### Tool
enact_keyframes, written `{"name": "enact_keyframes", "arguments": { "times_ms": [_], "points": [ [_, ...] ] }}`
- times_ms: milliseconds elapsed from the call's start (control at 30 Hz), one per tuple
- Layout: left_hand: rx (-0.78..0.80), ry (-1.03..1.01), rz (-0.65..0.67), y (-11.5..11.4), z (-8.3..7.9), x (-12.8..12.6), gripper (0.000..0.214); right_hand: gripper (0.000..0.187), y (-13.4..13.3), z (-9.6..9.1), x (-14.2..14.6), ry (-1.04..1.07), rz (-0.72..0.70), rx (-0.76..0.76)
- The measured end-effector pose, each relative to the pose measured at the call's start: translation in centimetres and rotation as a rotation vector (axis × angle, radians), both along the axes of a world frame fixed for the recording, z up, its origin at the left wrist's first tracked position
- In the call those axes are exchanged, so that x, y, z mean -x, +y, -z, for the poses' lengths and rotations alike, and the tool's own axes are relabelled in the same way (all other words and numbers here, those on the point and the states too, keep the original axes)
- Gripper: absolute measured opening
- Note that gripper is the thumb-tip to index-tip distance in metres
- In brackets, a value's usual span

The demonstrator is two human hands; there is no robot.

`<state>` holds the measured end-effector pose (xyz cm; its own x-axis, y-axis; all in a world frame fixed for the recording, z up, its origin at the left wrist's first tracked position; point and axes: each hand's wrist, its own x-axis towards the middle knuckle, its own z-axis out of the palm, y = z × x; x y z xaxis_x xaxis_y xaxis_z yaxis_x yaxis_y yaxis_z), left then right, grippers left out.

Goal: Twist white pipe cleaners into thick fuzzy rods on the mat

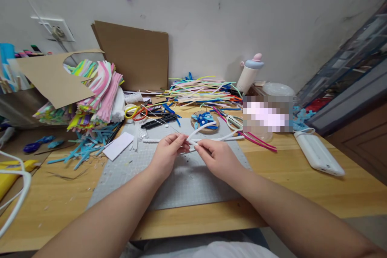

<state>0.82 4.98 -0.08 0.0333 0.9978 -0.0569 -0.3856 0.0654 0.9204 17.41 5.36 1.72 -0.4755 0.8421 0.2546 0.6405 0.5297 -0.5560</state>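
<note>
Over the middle of the grey cutting mat (169,189), my left hand (169,151) and my right hand (219,157) meet at a white pipe cleaner (202,129). Both hands are closed in a pinch on it, fingertips close together. One white strand curves up and right above my right hand. A thin wire-like length (157,119) runs up and left from my left fingers; its far end passes near the scissors. More white fuzzy stems stick out to either side of the hands, partly hidden behind them.
Behind the hands lie a round dish of blue pieces (204,123), scissors with orange and yellow handles (136,113), and pale-handled scissors (234,121). A pile of coloured pipe cleaners (202,92) lies by the wall. A white power bank (319,153) sits at right, light blue stems (81,149) at left.
</note>
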Motion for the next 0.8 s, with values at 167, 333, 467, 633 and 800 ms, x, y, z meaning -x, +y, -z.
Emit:
{"name": "enact_keyframes", "arguments": {
  "times_ms": [167,333,467,633,800],
  "points": [
    [-0.001,0.048,0.016,-0.1,0.1,-0.1,0.023,0.020,-0.1,-0.3,-0.2,0.094,-0.032,0.005],
    [-0.270,0.272,-0.040,-0.5,-0.9,0.1,0.031,0.020,-0.5,-1.0,-0.2,0.241,-0.117,0.114],
    [-0.519,0.583,-0.022,-0.8,-1.7,0.6,0.022,0.023,-0.1,-1.8,-0.5,0.447,-0.196,0.544],
    [-0.390,0.542,0.031,-0.9,-1.1,0.4,0.013,0.023,0.7,-2.1,-0.9,0.690,-0.242,0.919],
    [-0.608,0.827,-0.086,-1.3,-1.4,0.2,0.011,0.025,1.0,-1.6,-0.8,0.772,-0.209,1.008]
  ]
}}
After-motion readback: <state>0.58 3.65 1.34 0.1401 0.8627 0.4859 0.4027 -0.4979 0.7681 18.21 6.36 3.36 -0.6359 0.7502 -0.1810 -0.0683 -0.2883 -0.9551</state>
